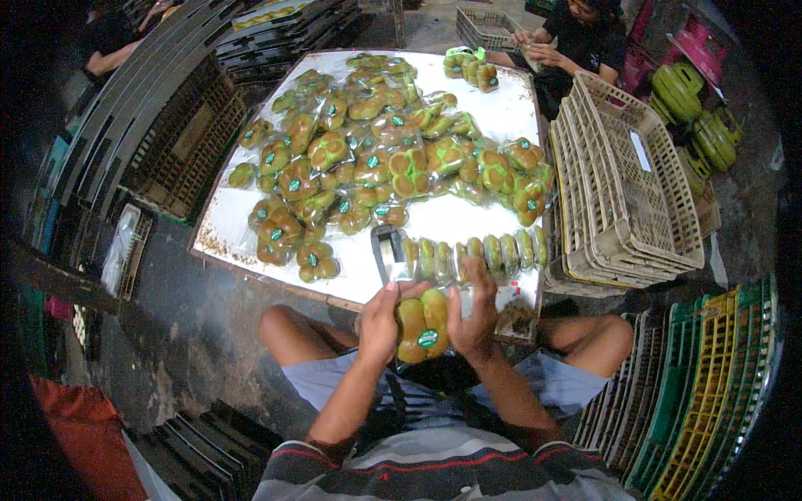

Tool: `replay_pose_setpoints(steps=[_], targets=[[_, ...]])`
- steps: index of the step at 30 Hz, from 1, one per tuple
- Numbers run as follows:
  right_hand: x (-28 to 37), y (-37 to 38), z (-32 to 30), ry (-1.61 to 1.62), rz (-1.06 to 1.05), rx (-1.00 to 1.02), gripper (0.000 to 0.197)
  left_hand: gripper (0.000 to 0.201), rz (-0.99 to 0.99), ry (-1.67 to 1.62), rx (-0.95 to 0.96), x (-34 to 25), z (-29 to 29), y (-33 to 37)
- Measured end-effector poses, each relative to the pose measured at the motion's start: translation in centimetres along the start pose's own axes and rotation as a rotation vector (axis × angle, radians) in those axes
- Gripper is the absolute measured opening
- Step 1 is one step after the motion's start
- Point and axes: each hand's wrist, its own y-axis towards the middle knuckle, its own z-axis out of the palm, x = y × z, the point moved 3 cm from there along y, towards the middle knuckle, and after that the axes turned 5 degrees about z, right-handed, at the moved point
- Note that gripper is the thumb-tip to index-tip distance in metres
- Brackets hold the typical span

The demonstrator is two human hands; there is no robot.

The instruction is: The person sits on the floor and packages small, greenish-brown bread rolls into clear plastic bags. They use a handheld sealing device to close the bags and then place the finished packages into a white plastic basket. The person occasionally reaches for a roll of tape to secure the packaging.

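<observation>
A clear-bagged pack of brown-and-green bread rolls with a small green sticker is held between my hands, above my lap at the table's near edge. My left hand closes on its left side. My right hand holds its right edge, thumb along the pack and fingers bent forward. Just beyond my left fingertips stands a dark tape dispenser. To its right, a row of bagged rolls stands on edge. Farther back, a large heap of similar bagged packs covers much of the white table.
Stacked beige crates rise against the table's right side. Green and yellow crates stand at lower right, dark trays at lower left. Green gas cylinders sit at far right. Beyond the table, another person handles something small.
</observation>
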Motion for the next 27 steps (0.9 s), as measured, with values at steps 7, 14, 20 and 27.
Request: replay_pose_setpoints(steps=[7, 14, 20, 27], targets=[[0.3, -0.8, 0.6, 0.438, 0.432, 0.435, 0.051, 0.047, 0.262, 0.163, 0.284, -1.0, 0.5, -0.3], [1.1, 0.4, -0.6, 1.314, 0.716, 0.355, 0.029, 0.035, 0.706, 0.892, 0.073, -1.5, 3.4, -0.5], [0.1, 1.7, -3.1, 0.839, 0.292, 0.355, 0.033, 0.033, 0.142, 0.662, 0.212, -2.7, 3.3, -0.6], [-0.6, 0.7, -2.6, 0.407, 0.358, 0.269, 0.018, 0.029, 0.105, 0.756, 0.057, -0.6, 3.2, -1.8]])
